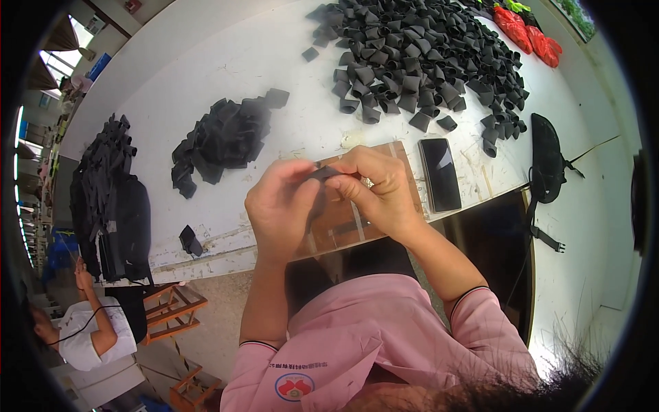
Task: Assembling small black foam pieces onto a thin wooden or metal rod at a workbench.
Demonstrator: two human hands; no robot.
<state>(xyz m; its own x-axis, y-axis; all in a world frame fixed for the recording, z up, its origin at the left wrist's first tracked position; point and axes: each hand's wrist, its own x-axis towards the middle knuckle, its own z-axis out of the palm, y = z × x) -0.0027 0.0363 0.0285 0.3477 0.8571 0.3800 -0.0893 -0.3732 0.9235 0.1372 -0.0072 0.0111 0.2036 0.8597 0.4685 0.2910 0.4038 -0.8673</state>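
Observation:
Both hands meet over a brown board (pixel 331 233) at the table's front edge. Between them is a small black fabric piece (pixel 322 174), mostly hidden by fingers. My right hand (pixel 377 185) pinches it between thumb and fingers. My left hand (pixel 280 202), a little smeared by motion, closes round its other side with bent fingers. A pile of flat black fabric pieces (pixel 230 134) lies to the left. Farther off, a large heap of black fabric loops (pixel 405 58) covers the back of the table.
Right of the board lies a dark phone (pixel 440 175). A black pouch with a buckled strap (pixel 546 158) sits at the far right, near red plastic bags (pixel 525 34). Long black strips (pixel 106 192) lie far left, beside a co-worker in white (pixel 96 333). A wooden stool (pixel 171 312) stands below.

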